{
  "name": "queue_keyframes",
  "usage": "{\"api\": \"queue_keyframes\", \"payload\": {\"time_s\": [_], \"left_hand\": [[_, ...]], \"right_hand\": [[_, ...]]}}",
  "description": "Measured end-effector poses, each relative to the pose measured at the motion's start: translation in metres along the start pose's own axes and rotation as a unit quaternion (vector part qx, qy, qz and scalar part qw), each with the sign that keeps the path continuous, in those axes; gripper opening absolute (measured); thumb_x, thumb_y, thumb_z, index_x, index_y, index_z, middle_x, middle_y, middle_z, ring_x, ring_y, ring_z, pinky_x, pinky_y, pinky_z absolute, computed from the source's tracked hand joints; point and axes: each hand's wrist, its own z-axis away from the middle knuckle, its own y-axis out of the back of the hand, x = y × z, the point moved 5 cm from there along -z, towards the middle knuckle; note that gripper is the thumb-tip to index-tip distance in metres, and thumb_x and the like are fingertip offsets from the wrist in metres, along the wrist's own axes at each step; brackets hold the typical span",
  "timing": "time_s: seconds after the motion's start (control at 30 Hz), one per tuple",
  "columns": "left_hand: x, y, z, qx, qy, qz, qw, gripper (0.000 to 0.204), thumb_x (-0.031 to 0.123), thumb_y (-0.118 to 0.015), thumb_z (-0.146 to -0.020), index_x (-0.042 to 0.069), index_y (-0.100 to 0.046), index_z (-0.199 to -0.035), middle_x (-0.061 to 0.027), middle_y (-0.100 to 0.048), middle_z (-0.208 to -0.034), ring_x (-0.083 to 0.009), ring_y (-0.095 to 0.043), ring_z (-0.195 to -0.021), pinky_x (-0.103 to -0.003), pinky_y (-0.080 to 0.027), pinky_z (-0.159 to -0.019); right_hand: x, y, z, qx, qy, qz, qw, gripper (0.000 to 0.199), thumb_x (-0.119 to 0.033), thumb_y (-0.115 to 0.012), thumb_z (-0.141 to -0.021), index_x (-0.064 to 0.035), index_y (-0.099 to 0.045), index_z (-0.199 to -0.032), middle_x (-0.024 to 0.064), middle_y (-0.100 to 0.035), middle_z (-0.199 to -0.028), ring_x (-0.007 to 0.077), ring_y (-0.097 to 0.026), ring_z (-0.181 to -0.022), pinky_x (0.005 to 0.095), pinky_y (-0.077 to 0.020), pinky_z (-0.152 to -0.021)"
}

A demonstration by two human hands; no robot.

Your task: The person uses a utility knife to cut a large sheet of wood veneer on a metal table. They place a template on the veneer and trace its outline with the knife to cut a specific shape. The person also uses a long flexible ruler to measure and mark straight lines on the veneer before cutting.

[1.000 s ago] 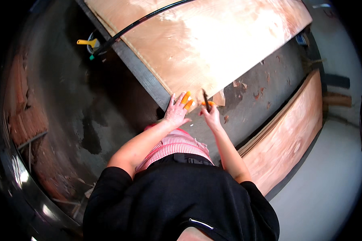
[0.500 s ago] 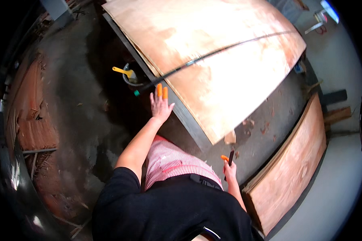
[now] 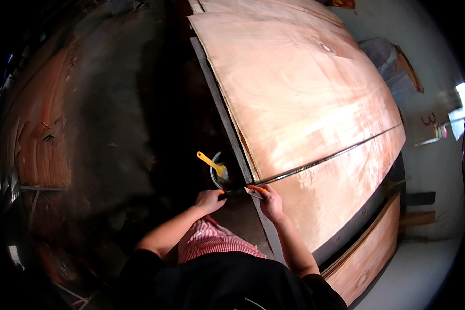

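Hands meeting at the near edge of the large pale-pink wood veneer sheet [image 3: 305, 98].
Your left hand [image 3: 210, 199] grips a short dark tool [image 3: 233, 192]; your right hand [image 3: 270, 201] pins the edge with orange-tipped fingers [image 3: 258, 189]. Thin veneer could split if you lever hard, and the small round tub with a yellow-handled brush [image 3: 218, 173] sits just beside your knuckles.

Near left: stack of reddish-brown veneer sheets [image 3: 41, 155] on dark grey concrete floor [image 3: 124, 103]. Near right: long pale plywood panel [image 3: 369, 258] beside short wooden block [image 3: 417, 219].
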Motion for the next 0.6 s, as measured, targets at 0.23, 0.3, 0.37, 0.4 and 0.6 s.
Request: {"api": "queue_keyframes", "payload": {"time_s": [0.23,0.3,0.37,0.4,0.6], "left_hand": [[-0.061,0.059,-0.017,-0.016,0.046,0.023,0.999,0.029,0.032,-0.058,-0.068,0.008,-0.059,-0.085,-0.0114,-0.059,-0.071,-0.0275,-0.057,-0.066,-0.035,-0.046,-0.059],[-0.055,0.067,-0.029,0.037,0.025,0.019,0.999,0.026,0.031,-0.057,-0.069,0.009,-0.058,-0.082,-0.0102,-0.057,-0.064,-0.0272,-0.056,-0.061,-0.036,-0.045,-0.054],[-0.052,0.069,-0.037,-0.008,0.055,0.029,0.998,0.024,0.028,-0.057,-0.070,0.008,-0.057,-0.082,-0.0093,-0.056,-0.064,-0.0259,-0.056,-0.059,-0.035,-0.046,-0.052],[-0.052,0.069,-0.036,0.018,0.037,0.036,0.999,0.022,0.026,-0.057,-0.071,0.007,-0.056,-0.082,-0.0090,-0.056,-0.064,-0.0249,-0.056,-0.059,-0.034,-0.045,-0.051],[-0.048,0.084,-0.019,-0.041,0.040,0.083,0.995,0.019,0.021,-0.053,-0.076,0.005,-0.053,-0.087,-0.0086,-0.055,-0.064,-0.0204,-0.053,-0.053,-0.030,-0.042,-0.047]], "right_hand": [[-0.028,-0.028,-0.191,0.025,0.105,0.070,0.992,0.052,0.008,-0.046,-0.059,-0.0186,-0.054,-0.102,0.0086,-0.051,-0.092,0.0280,-0.053,-0.079,0.0349,-0.0449,-0.064],[-0.023,-0.042,-0.252,0.030,0.109,0.088,0.990,0.049,0.005,-0.047,-0.061,-0.0186,-0.053,-0.104,0.0077,-0.048,-0.098,0.0267,-0.050,-0.085,0.0350,-0.0440,-0.066],[-0.005,-0.066,-0.318,-0.024,0.079,0.175,0.981,0.039,-0.003,-0.054,-0.064,-0.0097,-0.052,-0.103,0.0095,-0.041,-0.107,0.0268,-0.041,-0.097,0.0358,-0.0416,-0.076],[-0.004,-0.074,-0.344,0.003,0.098,0.186,0.978,0.033,-0.004,-0.054,-0.063,-0.0067,-0.055,-0.096,0.0096,-0.039,-0.111,0.0271,-0.041,-0.097,0.0353,-0.0401,-0.079],[-0.004,-0.117,-0.460,0.076,0.110,0.255,0.958,0.049,-0.013,-0.053,-0.069,-0.0239,-0.043,-0.116,0.0143,-0.028,-0.126,0.0303,-0.028,-0.116,0.0381,-0.0333,-0.087]]}}
